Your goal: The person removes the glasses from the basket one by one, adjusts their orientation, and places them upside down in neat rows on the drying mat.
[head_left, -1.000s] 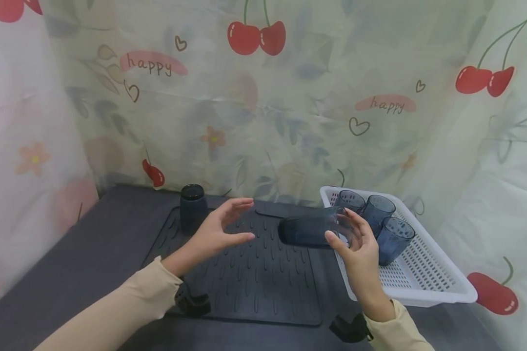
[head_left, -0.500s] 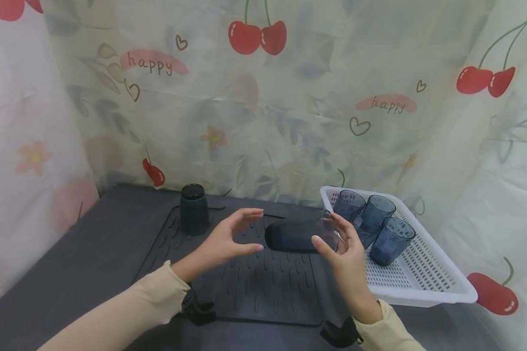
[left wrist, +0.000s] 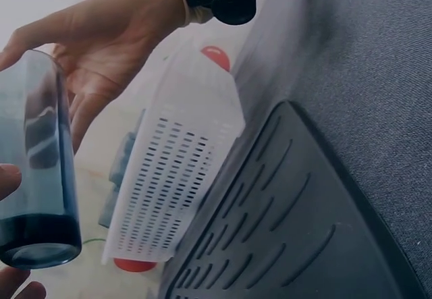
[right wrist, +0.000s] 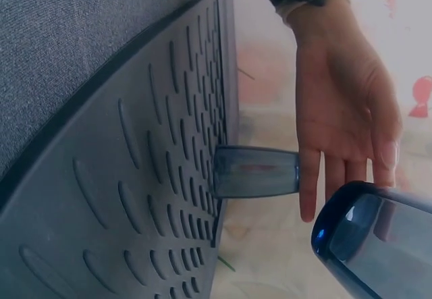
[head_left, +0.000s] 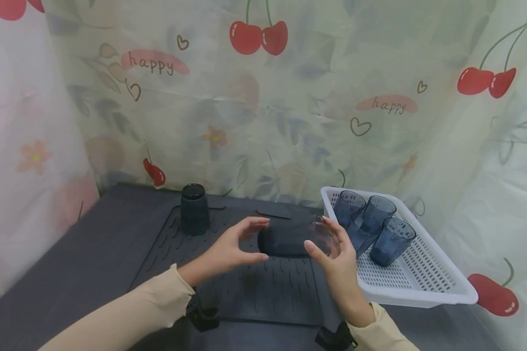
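A dark blue-grey drinking glass [head_left: 285, 240] lies sideways in the air above a black ridged drying mat [head_left: 263, 292]. My right hand [head_left: 340, 273] grips it near its rim, thumb in front and fingers behind. Facing its thick base is my left hand [head_left: 233, 251], thumb and fingers spread apart with the tips right at the base. From the right wrist view, the left hand's fingers [right wrist: 334, 174] look fairly straight beside the base. Another glass [head_left: 195, 212] stands upside down at the mat's back left.
A white perforated plastic basket [head_left: 426, 297] stands on the right, with several similar glasses [head_left: 391, 241] leaning inside. A dark grey cloth [head_left: 92, 239] covers the table. Behind it hangs a cherry-patterned curtain [head_left: 290, 117].
My right hand has carried the glass left, away from the basket and over the mat. My left hand has moved right and slightly down, up to the glass's base.
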Action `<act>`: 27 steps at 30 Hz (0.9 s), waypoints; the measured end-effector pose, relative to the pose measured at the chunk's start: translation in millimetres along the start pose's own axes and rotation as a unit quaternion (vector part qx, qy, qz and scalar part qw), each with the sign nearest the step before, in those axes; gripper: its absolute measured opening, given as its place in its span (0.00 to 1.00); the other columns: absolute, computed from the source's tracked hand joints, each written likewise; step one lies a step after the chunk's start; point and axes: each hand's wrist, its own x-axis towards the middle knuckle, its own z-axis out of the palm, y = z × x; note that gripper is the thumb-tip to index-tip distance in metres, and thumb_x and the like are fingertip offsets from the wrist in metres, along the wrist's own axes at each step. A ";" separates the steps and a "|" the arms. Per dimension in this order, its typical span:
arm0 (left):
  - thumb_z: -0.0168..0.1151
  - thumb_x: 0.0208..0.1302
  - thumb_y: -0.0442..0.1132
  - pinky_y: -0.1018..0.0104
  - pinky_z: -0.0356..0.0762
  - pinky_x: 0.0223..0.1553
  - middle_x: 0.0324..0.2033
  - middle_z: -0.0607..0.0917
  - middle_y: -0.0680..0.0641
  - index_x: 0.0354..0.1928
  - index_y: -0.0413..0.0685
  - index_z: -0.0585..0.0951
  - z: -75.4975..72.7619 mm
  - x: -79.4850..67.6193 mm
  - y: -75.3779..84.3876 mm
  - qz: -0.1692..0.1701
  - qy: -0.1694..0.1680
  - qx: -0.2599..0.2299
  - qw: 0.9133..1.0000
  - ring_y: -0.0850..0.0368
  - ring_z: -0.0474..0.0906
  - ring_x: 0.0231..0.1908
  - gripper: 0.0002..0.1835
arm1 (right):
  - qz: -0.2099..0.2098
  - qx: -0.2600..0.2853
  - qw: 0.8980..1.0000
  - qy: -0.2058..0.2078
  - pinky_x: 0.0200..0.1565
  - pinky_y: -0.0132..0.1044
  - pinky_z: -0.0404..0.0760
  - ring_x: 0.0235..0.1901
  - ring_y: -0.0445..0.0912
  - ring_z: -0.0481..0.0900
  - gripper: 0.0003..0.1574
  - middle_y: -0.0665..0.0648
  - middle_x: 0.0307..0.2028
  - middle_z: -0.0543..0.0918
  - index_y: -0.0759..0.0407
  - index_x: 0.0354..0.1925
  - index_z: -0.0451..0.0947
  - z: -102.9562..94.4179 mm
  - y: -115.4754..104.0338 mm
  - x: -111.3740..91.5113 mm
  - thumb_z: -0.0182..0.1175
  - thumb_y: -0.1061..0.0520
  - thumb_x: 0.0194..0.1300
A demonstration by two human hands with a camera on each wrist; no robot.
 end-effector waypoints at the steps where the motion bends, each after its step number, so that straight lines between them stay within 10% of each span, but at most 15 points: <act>1: 0.72 0.57 0.39 0.49 0.59 0.69 0.67 0.70 0.48 0.68 0.54 0.67 0.9 0.0 -0.2 0.001 -0.001 0.001 1.000 0.50 0.64 0.68 0.37 | 0.004 0.000 1.000 -0.001 0.59 0.20 0.68 0.63 0.39 0.68 0.40 0.53 0.62 0.70 0.60 0.68 0.60 0.3 0.3 -0.3 0.64 0.67 0.61; 27: 0.73 0.56 0.42 0.46 0.64 0.66 0.67 0.69 0.50 0.67 0.59 0.67 7.9 2.7 -4.2 -0.024 -0.007 0.005 1.000 0.51 0.65 0.66 0.37 | 0.012 0.014 1.000 -0.014 0.55 0.22 0.73 0.63 0.45 0.67 0.39 0.57 0.62 0.69 0.61 0.68 0.60 9.8 1.8 -2.8 0.62 0.67 0.61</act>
